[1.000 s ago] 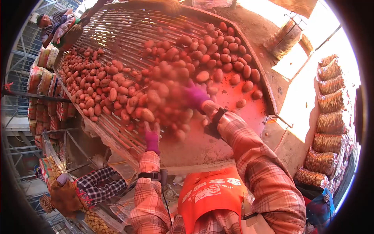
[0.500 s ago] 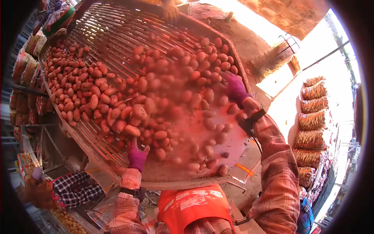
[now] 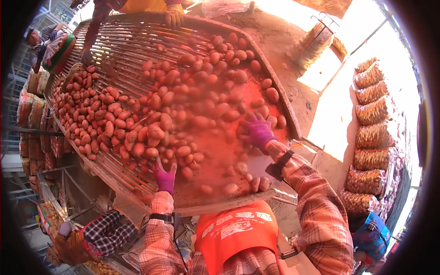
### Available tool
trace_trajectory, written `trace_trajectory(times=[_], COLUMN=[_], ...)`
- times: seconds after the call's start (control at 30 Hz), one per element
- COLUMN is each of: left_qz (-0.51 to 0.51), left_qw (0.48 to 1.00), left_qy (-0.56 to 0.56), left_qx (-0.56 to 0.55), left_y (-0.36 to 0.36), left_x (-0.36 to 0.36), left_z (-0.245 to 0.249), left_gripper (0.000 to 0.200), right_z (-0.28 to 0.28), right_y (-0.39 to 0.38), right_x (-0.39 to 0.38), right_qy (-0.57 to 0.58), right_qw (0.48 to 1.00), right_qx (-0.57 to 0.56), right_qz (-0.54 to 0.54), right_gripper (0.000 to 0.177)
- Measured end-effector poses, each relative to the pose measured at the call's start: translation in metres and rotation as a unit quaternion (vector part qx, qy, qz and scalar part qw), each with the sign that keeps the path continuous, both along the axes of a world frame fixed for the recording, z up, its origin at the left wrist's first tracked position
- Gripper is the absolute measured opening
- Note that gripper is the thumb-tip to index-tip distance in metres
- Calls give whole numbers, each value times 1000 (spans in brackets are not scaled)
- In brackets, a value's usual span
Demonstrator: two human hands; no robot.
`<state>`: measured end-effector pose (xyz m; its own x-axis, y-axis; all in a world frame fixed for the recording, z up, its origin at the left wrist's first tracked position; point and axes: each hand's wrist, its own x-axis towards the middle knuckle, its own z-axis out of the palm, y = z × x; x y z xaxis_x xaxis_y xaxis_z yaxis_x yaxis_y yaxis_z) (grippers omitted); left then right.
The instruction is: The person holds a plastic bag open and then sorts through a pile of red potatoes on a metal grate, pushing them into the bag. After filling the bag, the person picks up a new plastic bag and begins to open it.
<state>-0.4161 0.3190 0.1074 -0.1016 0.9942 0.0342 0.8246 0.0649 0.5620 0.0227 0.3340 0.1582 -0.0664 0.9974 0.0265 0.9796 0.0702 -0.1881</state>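
Observation:
Reddish potatoes lie in a large heap across a slatted metal sorting table. My left hand, in a purple glove, is at the near edge of the heap, thumb and fingers apart, its fingertips against the potatoes. My right hand, also gloved in purple, is spread over the smooth right part of the table, with loose potatoes beside its fingers. Neither hand grasps a potato that I can see. Several potatoes lie along the near rim, in front of my red apron.
Across the table, another person's gloved hand rests at the rim. A dark-gloved hand reaches in at the far left. Filled sacks stand in a row on the right. A person in checked clothing is at lower left.
My right hand has swept left from the right rim onto the smooth surface. Fewer potatoes lie near the front right corner. My left hand has hardly moved against the heap; the view has shifted slightly.

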Motion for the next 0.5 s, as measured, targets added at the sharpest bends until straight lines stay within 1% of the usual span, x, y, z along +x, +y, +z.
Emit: trace_trajectory(times=[0.07,0.13,0.17,0.2,0.23,0.27,0.3,0.33,0.4,0.43,0.47,0.5], left_qz=[1,1,-35,-67,-82,-93,-93,-90,-122,-125,-128,-141], left_qw=[1000,999,999,998,995,991,996,989,992,991,984,976], left_qy=[-18,-34,-16,1,37,74,-7,-88,44,-28,-101,-103], left_qx=[-9,-16,-4,9,32,56,-10,-76,-12,-41,-70,-131], left_y=[-13,-19,-21,-24,-32,-41,-46,-53,-67,-69,-73,-75], left_x=[5,13,19,25,43,69,92,113,151,168,182,194], left_z=[-6,-8,-8,-8,-7,-5,5,14,10,10,12,24], left_gripper=[92,90,87,84,80,77,75,74,71,69,68,67], right_z=[3,-5,-8,-11,-15,-15,-11,-9,-7,-3,3,5], right_y=[-42,-83,-104,-124,-145,-163,-174,-183,-198,-200,-202,-199], right_x=[1,13,20,30,39,48,52,44,23,3,-25,-43], right_qy=[35,50,63,53,45,36,27,34,19,27,91,153], right_qw=[995,995,995,997,998,998,997,997,996,996,995,986], right_qx=[-91,-83,-72,-52,-32,-43,-52,-50,26,30,29,28], right_qz=[6,-12,-19,-18,-12,-38,-59,-45,-86,-73,-5,64], right_gripper=[51,48,45,44,44,43,43,43,46,46,48,49])
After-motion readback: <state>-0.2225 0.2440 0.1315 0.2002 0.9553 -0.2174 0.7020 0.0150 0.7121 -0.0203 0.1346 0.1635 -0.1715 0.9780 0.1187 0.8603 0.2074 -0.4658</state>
